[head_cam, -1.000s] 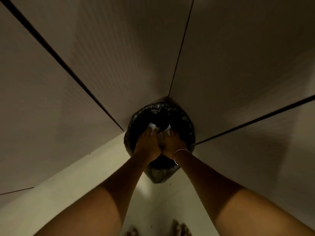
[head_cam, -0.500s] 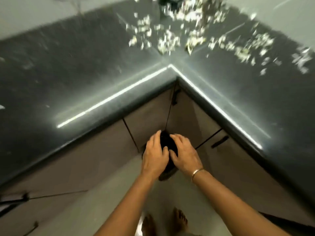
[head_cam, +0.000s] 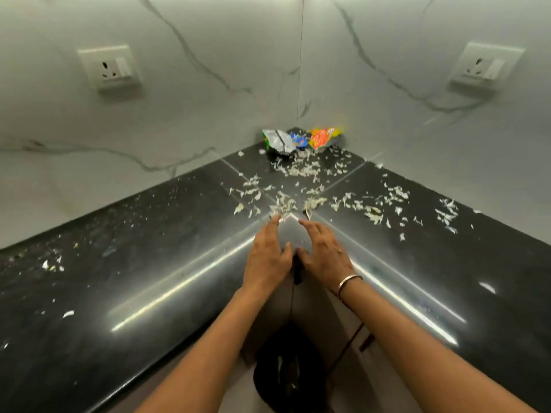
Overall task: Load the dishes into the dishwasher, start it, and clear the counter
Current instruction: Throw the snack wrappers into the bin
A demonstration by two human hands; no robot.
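Head view: both hands have lifted from the black-lined bin (head_cam: 287,380) to the glossy black counter (head_cam: 143,263) corner. The left hand (head_cam: 268,260) and right hand (head_cam: 323,257) lie flat, fingers straight, holding nothing. Pale scraps (head_cam: 283,204) scatter just beyond the fingertips, with crumpled wrappers (head_cam: 301,140) farther beyond against the marble walls (head_cam: 208,55).

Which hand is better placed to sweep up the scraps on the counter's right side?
Probably the right hand: open, it lies on that side, nearer those scraps; the left hand would have to cross over it.
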